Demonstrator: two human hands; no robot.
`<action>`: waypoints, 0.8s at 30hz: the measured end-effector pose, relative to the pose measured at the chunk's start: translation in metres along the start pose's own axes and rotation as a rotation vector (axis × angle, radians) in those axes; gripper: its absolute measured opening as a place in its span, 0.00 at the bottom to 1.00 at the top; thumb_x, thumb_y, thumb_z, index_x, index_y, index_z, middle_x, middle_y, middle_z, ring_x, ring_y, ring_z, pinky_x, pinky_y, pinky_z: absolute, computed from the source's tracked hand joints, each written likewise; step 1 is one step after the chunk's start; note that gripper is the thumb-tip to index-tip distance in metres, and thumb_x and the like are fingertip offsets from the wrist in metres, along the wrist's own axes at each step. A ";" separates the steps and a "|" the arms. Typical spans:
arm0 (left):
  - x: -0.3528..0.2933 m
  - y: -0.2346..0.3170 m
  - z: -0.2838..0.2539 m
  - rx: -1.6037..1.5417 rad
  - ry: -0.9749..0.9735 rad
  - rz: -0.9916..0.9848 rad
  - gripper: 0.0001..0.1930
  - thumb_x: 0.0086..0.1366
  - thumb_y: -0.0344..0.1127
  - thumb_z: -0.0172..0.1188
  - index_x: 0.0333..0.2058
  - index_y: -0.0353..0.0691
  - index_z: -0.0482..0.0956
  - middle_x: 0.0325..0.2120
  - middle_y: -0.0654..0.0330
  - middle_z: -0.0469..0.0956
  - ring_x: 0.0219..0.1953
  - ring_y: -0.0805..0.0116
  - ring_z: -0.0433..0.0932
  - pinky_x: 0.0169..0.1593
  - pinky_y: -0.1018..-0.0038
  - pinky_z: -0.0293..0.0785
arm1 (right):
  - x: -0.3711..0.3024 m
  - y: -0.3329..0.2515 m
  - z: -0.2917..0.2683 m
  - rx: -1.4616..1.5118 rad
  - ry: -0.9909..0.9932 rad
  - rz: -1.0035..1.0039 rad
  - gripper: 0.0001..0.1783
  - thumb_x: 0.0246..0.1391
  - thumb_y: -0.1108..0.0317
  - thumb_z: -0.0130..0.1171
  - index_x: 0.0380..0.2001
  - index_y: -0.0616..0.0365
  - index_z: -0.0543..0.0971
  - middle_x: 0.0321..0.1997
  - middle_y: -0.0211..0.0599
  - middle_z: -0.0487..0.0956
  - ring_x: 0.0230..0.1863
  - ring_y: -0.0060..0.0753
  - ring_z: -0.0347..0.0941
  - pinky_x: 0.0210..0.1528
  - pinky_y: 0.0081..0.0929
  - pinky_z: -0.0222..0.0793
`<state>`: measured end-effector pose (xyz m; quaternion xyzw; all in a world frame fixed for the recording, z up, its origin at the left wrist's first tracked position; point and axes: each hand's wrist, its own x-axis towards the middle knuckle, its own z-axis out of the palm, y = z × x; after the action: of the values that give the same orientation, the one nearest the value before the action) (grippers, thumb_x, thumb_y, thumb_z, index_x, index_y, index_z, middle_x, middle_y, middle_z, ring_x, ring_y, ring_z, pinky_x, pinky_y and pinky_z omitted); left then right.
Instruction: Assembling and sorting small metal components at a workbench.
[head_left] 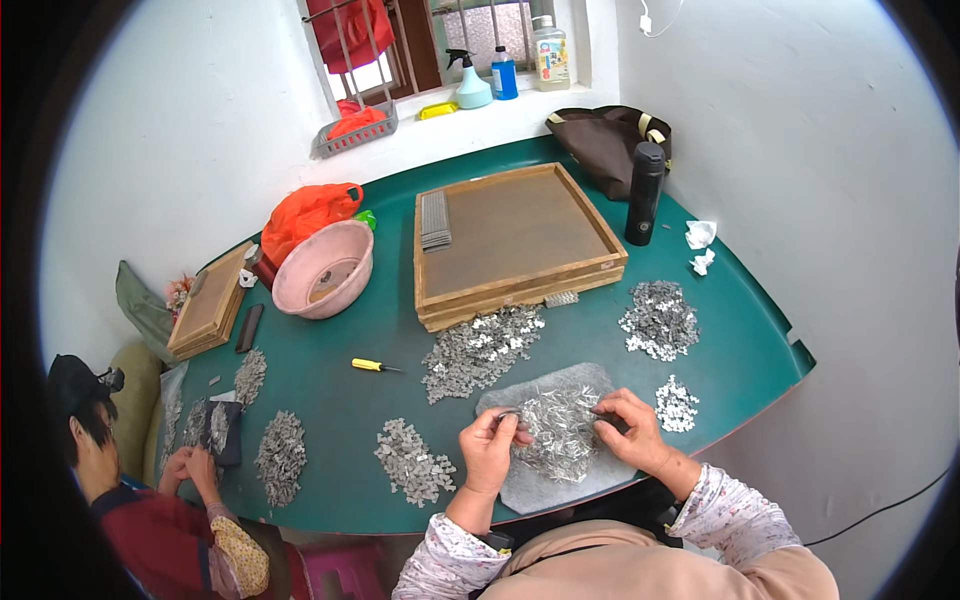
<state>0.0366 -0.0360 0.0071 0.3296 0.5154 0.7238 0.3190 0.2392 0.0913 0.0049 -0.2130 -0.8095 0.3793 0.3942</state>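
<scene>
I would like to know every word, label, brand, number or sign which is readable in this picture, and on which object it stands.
No text is clear enough to quote.
Pump bottle: coloured label, print too small to read.
Blue bottle: label, too small to read.
Black flask: small round mark, too blurred.
Wooden tray: faint marks on the front edge, too small.
Shiny metal pieces: no writing visible.

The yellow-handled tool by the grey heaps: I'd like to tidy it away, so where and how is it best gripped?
Probably by its yellow handle, pinched across the width from above, coming from the person's near side. The tool lies flat on the green table; its handle is thicker than the thin shaft, which points right, toward a grey heap.
</scene>
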 end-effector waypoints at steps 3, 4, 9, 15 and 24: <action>0.000 -0.003 0.003 -0.012 -0.007 0.012 0.06 0.66 0.28 0.55 0.37 0.30 0.78 0.25 0.57 0.80 0.24 0.69 0.80 0.29 0.76 0.78 | -0.001 -0.001 0.000 -0.005 0.028 0.006 0.12 0.46 0.74 0.63 0.37 0.60 0.79 0.37 0.39 0.77 0.34 0.34 0.75 0.35 0.24 0.70; 0.000 -0.001 0.003 0.036 -0.006 0.011 0.06 0.66 0.27 0.55 0.37 0.30 0.78 0.25 0.56 0.80 0.24 0.68 0.80 0.30 0.75 0.78 | -0.001 0.002 -0.001 -0.017 0.029 -0.028 0.12 0.46 0.74 0.63 0.37 0.61 0.79 0.37 0.38 0.77 0.33 0.30 0.73 0.33 0.23 0.69; -0.002 -0.004 0.001 0.046 0.001 0.025 0.07 0.66 0.28 0.55 0.37 0.29 0.78 0.25 0.55 0.80 0.23 0.68 0.80 0.30 0.75 0.78 | -0.002 0.002 0.000 -0.040 0.026 -0.031 0.12 0.45 0.75 0.64 0.37 0.60 0.79 0.36 0.36 0.77 0.30 0.26 0.72 0.31 0.21 0.68; -0.003 -0.006 0.002 0.004 0.003 0.001 0.07 0.66 0.28 0.56 0.37 0.29 0.78 0.25 0.55 0.80 0.23 0.67 0.80 0.30 0.74 0.79 | -0.003 0.004 0.001 -0.042 0.029 -0.014 0.12 0.45 0.74 0.64 0.36 0.59 0.79 0.35 0.37 0.77 0.32 0.31 0.74 0.33 0.24 0.70; -0.002 -0.005 0.001 0.002 -0.003 0.010 0.07 0.66 0.28 0.56 0.36 0.29 0.78 0.26 0.55 0.80 0.24 0.68 0.80 0.30 0.75 0.79 | -0.002 0.002 -0.001 -0.055 -0.005 0.030 0.11 0.45 0.73 0.64 0.36 0.59 0.80 0.35 0.38 0.77 0.35 0.37 0.75 0.35 0.28 0.72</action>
<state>0.0397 -0.0358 0.0026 0.3335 0.5142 0.7243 0.3157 0.2412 0.0911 0.0028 -0.2347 -0.8174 0.3634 0.3806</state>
